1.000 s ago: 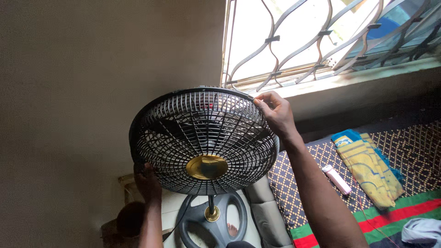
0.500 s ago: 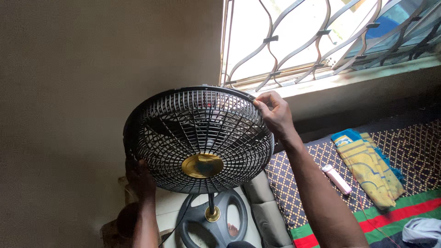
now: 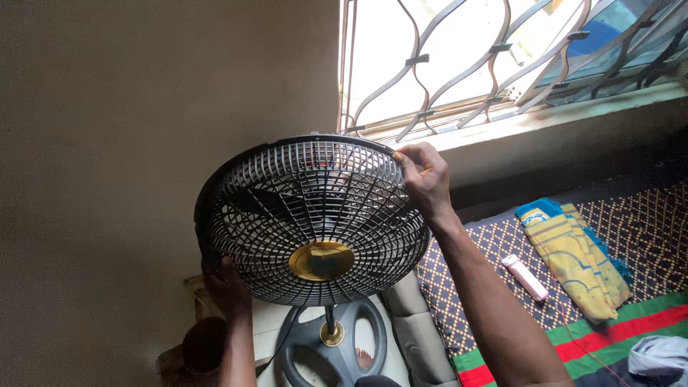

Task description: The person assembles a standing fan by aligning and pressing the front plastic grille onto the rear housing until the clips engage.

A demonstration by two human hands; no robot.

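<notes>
Fan grille [image 3: 315, 215] gripped at upper rim by right hand [image 3: 424, 179], at lower left by left hand [image 3: 228, 287]; bed [image 3: 573, 287] alongside.

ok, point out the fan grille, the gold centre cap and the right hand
fan grille [image 3: 287, 208], head view, black ribs left of centre.
gold centre cap [image 3: 321, 260], head view, middle of the disc.
right hand [image 3: 424, 179], head view, back of the hand at the grille's upper right rim.
</notes>
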